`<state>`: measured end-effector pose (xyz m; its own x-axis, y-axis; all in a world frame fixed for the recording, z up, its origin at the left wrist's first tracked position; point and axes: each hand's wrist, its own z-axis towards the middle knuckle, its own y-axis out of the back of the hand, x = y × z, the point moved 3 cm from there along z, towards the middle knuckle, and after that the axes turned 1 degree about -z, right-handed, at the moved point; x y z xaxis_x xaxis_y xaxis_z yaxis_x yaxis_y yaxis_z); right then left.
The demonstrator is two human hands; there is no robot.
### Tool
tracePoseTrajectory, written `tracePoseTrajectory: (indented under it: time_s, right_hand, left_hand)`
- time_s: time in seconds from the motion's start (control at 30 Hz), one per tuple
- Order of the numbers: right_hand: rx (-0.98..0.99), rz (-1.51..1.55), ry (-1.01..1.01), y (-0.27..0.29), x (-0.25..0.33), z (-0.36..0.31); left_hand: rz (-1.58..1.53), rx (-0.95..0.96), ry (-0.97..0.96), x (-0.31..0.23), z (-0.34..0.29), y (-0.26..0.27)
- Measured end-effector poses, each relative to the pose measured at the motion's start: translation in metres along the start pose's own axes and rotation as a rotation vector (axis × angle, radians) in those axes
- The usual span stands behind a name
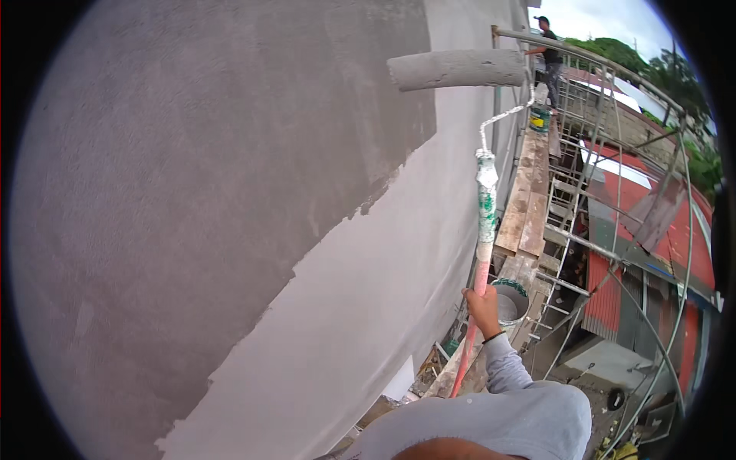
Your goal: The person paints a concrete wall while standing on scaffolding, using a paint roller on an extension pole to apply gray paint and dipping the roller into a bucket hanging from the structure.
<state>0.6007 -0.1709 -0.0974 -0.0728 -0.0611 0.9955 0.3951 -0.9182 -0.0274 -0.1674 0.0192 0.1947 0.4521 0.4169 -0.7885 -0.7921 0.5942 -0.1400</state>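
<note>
My right hand [482,310] is closed around the red lower part of a paint roller's long pole [482,277]. The pole's upper part is smeared with white and green paint, and its lower end runs down behind my grey sleeve. A bent, paint-crusted wire frame joins the pole to a thick roller cover [458,70] coated in grey. The cover is level in front of the wall [230,169]; I cannot tell whether it touches. Darker grey fills the upper left wall, ending in a ragged edge above a lighter band. An open paint bucket [522,295] stands beside my right hand. My left hand is out of sight.
Narrow wooden planks [524,203] run along the wall, with metal scaffold tubes [594,247] on their right. A second bucket [540,119] stands farther along, near another person [549,61] on the scaffold. Red metal roofs [652,188] lie below at the right.
</note>
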Motion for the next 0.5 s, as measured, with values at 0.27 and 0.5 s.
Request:
tracePoseTrajectory:
  time_s: [0.27,0.5]
  right_hand:
    - [0.865,0.488,0.216,-0.166,0.149,-0.103]
    - [1.746,0.624,0.316,-0.312,0.317,-0.288]
  left_hand:
    - [0.097,-0.242,0.120,-0.006,-0.020,-0.021]
    - [0.527,-0.582,0.168,-0.023,-0.020,-0.065]
